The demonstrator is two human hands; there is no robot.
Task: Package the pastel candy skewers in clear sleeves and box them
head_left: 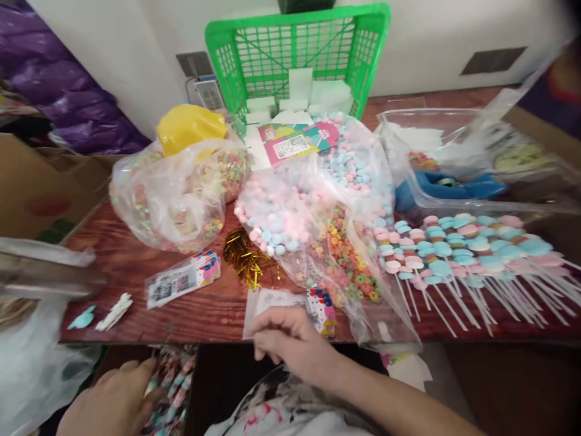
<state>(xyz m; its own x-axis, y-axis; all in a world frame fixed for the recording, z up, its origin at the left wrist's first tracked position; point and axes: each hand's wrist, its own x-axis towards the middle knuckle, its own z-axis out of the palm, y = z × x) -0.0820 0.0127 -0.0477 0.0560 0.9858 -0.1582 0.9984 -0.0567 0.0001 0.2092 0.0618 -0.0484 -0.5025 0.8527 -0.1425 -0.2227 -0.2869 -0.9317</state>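
My left hand (pixel 111 396) is low at the left, over a box below the table edge that holds wrapped pink and blue candy (pixel 177 387). Its thumb and forefinger are apart beside the candy; the other fingers are partly hidden. Past the table's front edge, my right hand (pixel 290 342) hangs with loosely curled fingers and nothing visible in them. Just beyond it lie clear printed bags (pixel 276 300) with a colourful dotted end (pixel 322 312). More printed bags (pixel 181 281) lie to the left, beside gold twist ties (pixel 249 257).
Candy skewers on white sticks (pixel 472 248) are piled at right. Bags of pink and blue candy (pixel 281 212) and ring candy (pixel 354 254) fill the middle. A green basket (pixel 297 18), a clear tub (pixel 458 209) and a yellow-topped bag (pixel 190 130) stand behind. White ties (pixel 113 312) lie at left.
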